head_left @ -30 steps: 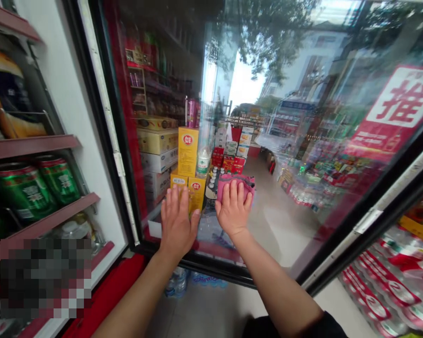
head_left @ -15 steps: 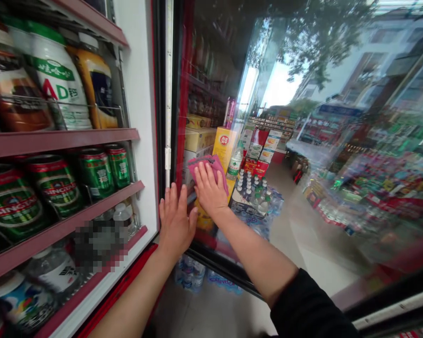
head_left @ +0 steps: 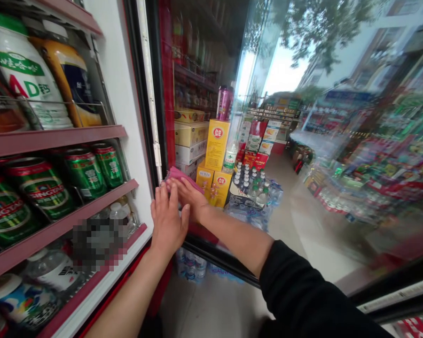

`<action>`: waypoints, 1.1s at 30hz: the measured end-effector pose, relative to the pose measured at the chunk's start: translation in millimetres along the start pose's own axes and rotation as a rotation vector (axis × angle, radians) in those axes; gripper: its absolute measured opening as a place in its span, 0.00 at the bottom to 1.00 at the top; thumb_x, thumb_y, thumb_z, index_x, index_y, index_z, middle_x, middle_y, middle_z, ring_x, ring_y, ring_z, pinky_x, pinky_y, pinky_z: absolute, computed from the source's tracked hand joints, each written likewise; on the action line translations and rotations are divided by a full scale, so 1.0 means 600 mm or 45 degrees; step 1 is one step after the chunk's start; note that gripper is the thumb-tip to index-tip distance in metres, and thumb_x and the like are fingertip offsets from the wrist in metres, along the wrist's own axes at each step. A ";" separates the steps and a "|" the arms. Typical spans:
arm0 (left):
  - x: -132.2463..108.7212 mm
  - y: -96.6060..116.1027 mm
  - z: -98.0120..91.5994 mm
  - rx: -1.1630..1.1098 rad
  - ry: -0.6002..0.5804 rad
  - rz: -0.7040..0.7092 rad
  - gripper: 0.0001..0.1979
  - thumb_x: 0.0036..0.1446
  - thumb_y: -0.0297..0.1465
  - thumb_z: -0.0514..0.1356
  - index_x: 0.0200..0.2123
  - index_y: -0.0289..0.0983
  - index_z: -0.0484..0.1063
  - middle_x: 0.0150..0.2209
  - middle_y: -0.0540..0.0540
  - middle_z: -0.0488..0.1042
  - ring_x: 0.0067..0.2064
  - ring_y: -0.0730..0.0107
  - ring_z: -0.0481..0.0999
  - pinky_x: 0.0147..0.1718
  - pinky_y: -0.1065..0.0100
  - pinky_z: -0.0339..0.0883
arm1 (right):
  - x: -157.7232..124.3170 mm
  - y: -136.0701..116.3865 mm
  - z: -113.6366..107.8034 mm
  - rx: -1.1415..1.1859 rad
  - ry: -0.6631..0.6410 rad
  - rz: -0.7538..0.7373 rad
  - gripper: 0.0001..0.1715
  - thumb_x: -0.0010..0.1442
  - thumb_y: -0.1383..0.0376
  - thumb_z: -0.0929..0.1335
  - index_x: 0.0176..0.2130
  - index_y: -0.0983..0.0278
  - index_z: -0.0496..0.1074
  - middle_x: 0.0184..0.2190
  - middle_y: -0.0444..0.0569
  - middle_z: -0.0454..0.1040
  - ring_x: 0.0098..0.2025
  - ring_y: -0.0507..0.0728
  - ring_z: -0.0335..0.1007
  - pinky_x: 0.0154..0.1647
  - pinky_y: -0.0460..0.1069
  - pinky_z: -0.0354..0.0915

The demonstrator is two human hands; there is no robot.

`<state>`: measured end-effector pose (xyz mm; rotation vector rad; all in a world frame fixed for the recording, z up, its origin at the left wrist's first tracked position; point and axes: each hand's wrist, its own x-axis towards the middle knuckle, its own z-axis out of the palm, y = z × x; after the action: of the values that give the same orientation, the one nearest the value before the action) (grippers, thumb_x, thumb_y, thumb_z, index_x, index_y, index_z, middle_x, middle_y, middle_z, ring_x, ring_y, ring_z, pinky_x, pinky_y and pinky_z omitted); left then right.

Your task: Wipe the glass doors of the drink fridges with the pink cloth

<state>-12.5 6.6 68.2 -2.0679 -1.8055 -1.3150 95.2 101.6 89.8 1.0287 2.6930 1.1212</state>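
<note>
An open fridge's glass door swings out in front of me. My right hand lies flat on a pink cloth, pressing it against the glass near the hinge edge. Part of that cloth is hidden under my fingers. Just below it, my left hand rests flat on the glass, fingers stretched out and holding nothing. The two hands overlap slightly at the fingertips.
To the left, fridge shelves hold green beer cans, large drink bottles and water bottles. Through the glass I see stacked yellow boxes and a case of bottles on the shop floor.
My right hand has slid the pink cloth left and down across the glass, from mid-pane to the hinge edge. The left hand stayed flat on the glass and shifted left too.
</note>
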 end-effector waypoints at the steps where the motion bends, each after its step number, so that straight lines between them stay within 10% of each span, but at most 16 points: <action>1: 0.000 0.005 0.002 -0.002 -0.008 0.006 0.38 0.76 0.42 0.51 0.82 0.34 0.48 0.83 0.28 0.42 0.83 0.33 0.44 0.76 0.30 0.49 | -0.018 0.001 -0.001 -0.018 -0.024 -0.015 0.39 0.76 0.66 0.57 0.81 0.68 0.51 0.85 0.53 0.43 0.86 0.61 0.35 0.88 0.62 0.37; 19: -0.035 0.167 0.026 -0.113 -0.094 0.236 0.37 0.76 0.43 0.51 0.81 0.35 0.49 0.82 0.28 0.45 0.83 0.34 0.45 0.76 0.30 0.48 | -0.404 0.064 0.035 0.204 0.277 0.537 0.41 0.79 0.60 0.61 0.83 0.59 0.44 0.82 0.48 0.53 0.83 0.57 0.50 0.85 0.58 0.43; 33: -0.065 0.306 0.082 -0.242 -0.142 0.571 0.39 0.77 0.42 0.52 0.83 0.38 0.42 0.83 0.28 0.43 0.84 0.38 0.42 0.77 0.31 0.45 | -0.681 0.101 0.045 -0.198 0.488 1.011 0.37 0.76 0.52 0.68 0.77 0.57 0.63 0.72 0.55 0.73 0.79 0.64 0.58 0.84 0.64 0.29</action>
<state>171.9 -48.5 94.3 -2.4941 -1.1771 -1.2983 454.6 -94.5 27.9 2.1344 2.3961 1.7486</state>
